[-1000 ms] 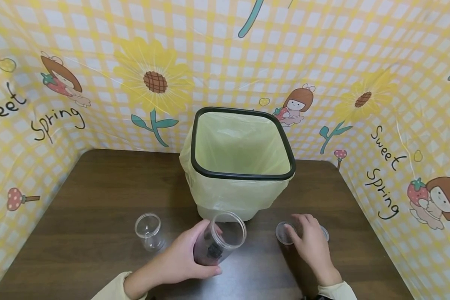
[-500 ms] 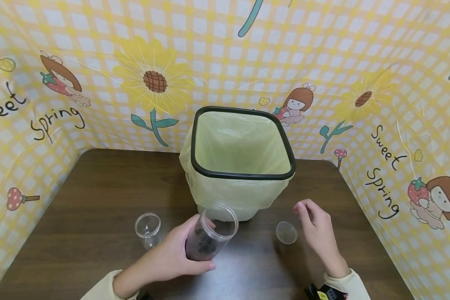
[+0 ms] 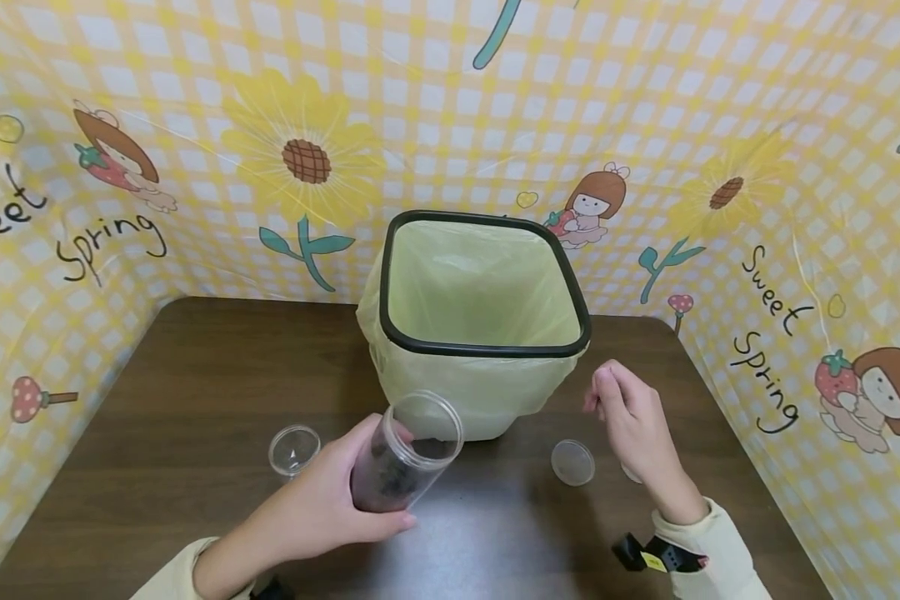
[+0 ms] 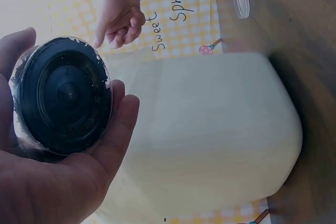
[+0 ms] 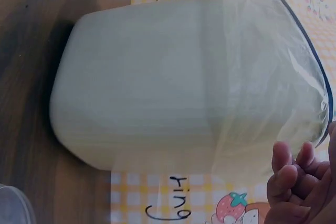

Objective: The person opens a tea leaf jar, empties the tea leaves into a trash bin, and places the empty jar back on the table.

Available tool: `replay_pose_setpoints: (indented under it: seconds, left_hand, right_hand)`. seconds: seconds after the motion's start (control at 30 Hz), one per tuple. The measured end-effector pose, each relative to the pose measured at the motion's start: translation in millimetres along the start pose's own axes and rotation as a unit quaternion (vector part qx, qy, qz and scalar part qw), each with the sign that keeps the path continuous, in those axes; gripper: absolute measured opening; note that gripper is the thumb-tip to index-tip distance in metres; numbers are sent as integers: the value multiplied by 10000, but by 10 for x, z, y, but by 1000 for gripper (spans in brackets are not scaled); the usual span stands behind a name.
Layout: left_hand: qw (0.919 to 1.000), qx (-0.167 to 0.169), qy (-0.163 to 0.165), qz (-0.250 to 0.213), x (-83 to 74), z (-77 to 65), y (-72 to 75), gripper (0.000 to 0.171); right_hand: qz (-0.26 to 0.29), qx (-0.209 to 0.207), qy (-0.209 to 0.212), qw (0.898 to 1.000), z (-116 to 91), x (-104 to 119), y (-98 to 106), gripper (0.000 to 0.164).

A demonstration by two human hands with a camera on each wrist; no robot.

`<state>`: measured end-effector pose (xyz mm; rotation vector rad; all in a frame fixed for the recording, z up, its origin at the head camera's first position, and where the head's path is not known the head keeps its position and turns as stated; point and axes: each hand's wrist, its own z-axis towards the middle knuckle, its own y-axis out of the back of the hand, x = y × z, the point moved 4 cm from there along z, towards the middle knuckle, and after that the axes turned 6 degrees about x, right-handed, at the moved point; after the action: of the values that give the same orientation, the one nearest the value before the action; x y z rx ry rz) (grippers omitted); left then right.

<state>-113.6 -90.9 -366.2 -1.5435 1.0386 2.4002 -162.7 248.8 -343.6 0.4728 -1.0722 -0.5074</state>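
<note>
My left hand (image 3: 341,492) grips a clear jar (image 3: 396,467) in front of the bin. The jar has no lid on it and leans with its mouth up and to the right. Dark stuff lies inside; the left wrist view shows it black through the jar's bottom (image 4: 65,95). To the right of the bin, my right hand (image 3: 636,421) is raised over the table with loosely curled fingers and nothing visible in them. Below it lies a clear round lid (image 3: 573,462). A second lid (image 3: 632,473) is mostly hidden behind this hand.
A bin (image 3: 487,429) with a black rim and a pale yellow bag (image 3: 468,383) stands at the back middle of the brown table (image 3: 255,367). Another clear jar (image 3: 294,450) is at the left, partly covered by my left forearm. Checked yellow cloth (image 3: 450,108) surrounds the table.
My right hand has left the lids and risen away from the table. The left hand has carried the jar a little left and farther from me.
</note>
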Motion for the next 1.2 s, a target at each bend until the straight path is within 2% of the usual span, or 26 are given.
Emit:
replay_pose_setpoints:
  seconds: [0.13, 0.33, 0.63, 0.87, 1.07, 1.2]
  left_hand:
    - [10000, 30, -40, -4, -31, 4, 59, 62]
    - [10000, -10, -37, -60, -105, 1, 159, 62]
    - [9993, -246, 135, 232, -205, -30, 346, 63]
    - [9985, -328, 279, 332, -254, -21, 506, 63]
    - [9968, -463, 372, 528, -278, -7, 652, 66]
    - [9959, -493, 433, 618, -287, 12, 735, 67]
  right_hand:
    - [435, 159, 151, 9988, 78, 75, 0, 37]
    - [932, 377, 40, 9949, 189, 130, 13, 41]
    - [1058, 688, -135, 9919, 306, 139, 12, 46]
    - [1168, 858, -533, 9880, 380, 158, -10, 48]
    - [1713, 935, -924, 9764, 383, 192, -25, 43]
    - [2157, 1053, -1211, 9632, 378, 202, -33, 39]
